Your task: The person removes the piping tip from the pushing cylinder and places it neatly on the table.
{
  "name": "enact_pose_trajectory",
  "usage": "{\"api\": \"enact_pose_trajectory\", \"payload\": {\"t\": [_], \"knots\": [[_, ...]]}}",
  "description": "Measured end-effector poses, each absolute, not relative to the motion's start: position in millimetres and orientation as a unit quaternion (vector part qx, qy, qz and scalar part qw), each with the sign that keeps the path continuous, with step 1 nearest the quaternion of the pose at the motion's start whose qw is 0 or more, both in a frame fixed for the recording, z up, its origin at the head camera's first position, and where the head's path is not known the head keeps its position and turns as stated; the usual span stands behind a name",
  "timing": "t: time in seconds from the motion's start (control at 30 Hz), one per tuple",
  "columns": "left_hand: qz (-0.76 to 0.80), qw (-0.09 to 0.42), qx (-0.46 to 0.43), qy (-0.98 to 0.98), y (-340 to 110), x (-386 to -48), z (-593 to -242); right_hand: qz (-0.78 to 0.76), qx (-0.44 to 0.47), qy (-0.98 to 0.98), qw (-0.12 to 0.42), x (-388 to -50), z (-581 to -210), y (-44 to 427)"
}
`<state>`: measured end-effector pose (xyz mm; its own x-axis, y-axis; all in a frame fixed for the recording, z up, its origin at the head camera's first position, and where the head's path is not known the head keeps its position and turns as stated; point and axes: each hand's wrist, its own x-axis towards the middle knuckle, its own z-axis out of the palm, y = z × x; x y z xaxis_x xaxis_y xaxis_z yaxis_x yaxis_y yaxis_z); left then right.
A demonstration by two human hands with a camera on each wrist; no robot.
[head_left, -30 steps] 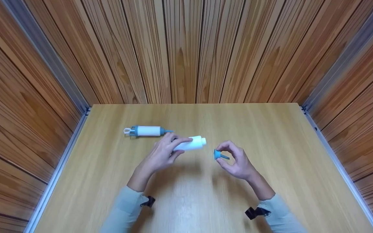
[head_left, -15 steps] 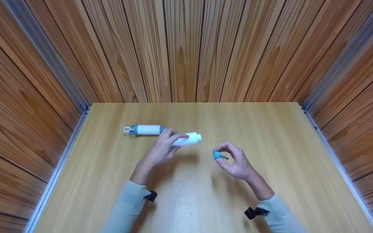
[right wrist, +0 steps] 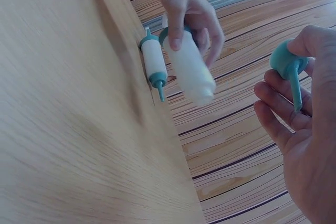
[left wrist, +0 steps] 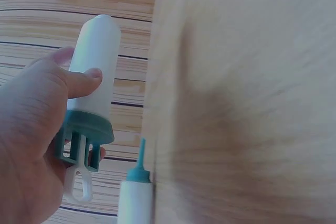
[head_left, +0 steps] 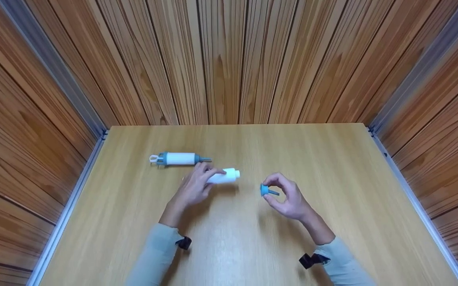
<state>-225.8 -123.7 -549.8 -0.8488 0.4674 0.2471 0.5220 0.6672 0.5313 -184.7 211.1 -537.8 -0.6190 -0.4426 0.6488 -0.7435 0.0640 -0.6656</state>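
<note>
One white tube point(head_left: 226, 176), cylindrical, narrow-necked, teal-collared, is gripped in the left hand point(head_left: 191, 188) above the table point(head_left: 229, 250); right hand point(head_left: 291, 201) pinches teal nozzle point(head_left: 264, 190), thin-spouted, apart from tube.

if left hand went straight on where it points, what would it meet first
Probably the blue tip of the white tube lying ahead; the left hand looks raised, though, so may pass over.
</note>
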Motion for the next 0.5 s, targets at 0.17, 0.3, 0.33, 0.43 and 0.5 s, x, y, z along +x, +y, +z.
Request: {"api": "enact_pose_trajectory", "payload": {"t": [0.17,0.3,0.33,0.43,0.5], "knots": [[-0.313,0.031,-0.259,-0.913,-128.9,-225.4,-559.6,0.541,0.42,-0.714,0.142,-185.1,-538.0,210.7],[-0.311,0.021,-0.253,-0.916,-131.5,-225.5,-564.9,0.541,0.418,-0.716,0.143,-184.3,-537.1,209.7],[-0.311,0.02,-0.251,-0.916,-131.9,-225.7,-566.1,0.541,0.416,-0.717,0.142,-184.0,-537.1,209.5],[-0.314,0.016,-0.245,-0.917,-133.4,-225.5,-569.3,0.54,0.414,-0.719,0.14,-182.9,-536.8,209.0],[-0.314,0.013,-0.24,-0.919,-134.3,-225.2,-571.3,0.539,0.411,-0.721,0.14,-182.3,-537.3,208.9]]}}
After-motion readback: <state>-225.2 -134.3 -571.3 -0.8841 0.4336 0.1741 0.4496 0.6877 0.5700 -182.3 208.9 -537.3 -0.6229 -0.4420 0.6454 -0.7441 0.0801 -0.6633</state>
